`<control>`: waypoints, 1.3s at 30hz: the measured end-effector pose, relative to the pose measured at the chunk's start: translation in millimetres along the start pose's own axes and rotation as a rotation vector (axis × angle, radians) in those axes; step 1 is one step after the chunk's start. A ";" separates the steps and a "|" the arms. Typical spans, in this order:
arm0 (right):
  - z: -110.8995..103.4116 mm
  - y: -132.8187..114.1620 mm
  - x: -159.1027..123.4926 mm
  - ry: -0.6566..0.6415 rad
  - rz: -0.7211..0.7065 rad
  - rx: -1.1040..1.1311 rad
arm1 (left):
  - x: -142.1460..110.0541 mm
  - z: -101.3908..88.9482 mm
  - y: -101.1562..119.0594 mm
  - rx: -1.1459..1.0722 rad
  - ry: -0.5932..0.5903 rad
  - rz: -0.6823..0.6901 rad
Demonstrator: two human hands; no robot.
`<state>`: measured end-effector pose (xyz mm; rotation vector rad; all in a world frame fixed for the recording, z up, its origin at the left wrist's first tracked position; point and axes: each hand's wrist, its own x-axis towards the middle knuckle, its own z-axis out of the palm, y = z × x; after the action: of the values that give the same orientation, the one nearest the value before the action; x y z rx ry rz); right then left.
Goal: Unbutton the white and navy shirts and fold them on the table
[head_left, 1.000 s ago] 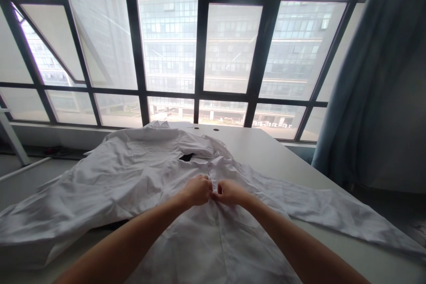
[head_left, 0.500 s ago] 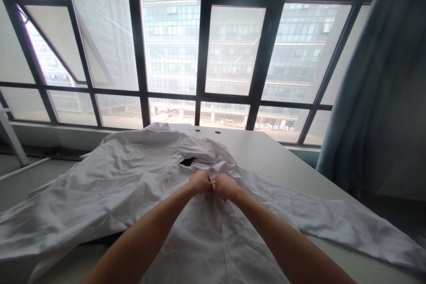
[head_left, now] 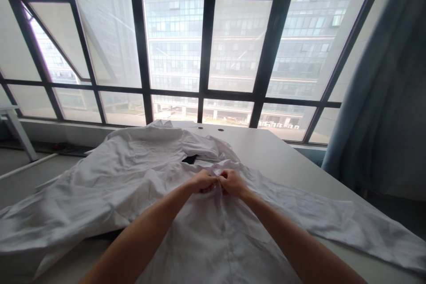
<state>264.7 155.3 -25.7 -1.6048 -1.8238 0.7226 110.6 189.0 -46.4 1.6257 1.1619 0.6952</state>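
Note:
A white long-sleeved shirt (head_left: 133, 186) lies spread and creased across a white table (head_left: 276, 155), front side up, one sleeve stretched out to the right. My left hand (head_left: 202, 182) and my right hand (head_left: 232, 183) meet at the shirt's front opening, a little below the collar. Both are closed in a pinch on the cloth edges there, fingertips nearly touching each other. What lies between the fingertips is too small to make out. A dark gap shows in the cloth just above my hands.
The table's far edge has two small round holes (head_left: 210, 129). Beyond it rises a large black-framed window (head_left: 206, 44). A blue-grey curtain (head_left: 379, 97) hangs at the right. A white table leg (head_left: 16, 128) stands at the far left.
Both hands have moved slightly up the shirt front towards the collar, staying pinched together on the cloth. The view has shifted a little.

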 end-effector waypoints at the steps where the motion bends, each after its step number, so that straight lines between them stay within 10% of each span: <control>1: 3.7 5.0 -2.4 0.026 -0.022 0.054 | -4.7 0.2 1.5 -0.025 -0.008 -0.044; 22: 13.6 25.9 -11.3 0.039 -0.112 0.375 | -20.5 3.5 7.6 -0.126 -0.048 0.057; 39: 17.3 26.9 -13.1 0.138 -0.272 0.145 | -21.8 3.7 6.7 -0.054 -0.017 0.089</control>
<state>271.1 145.3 -58.2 -1.2510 -1.7990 0.5903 107.9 167.1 -39.6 1.6429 1.0546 0.7622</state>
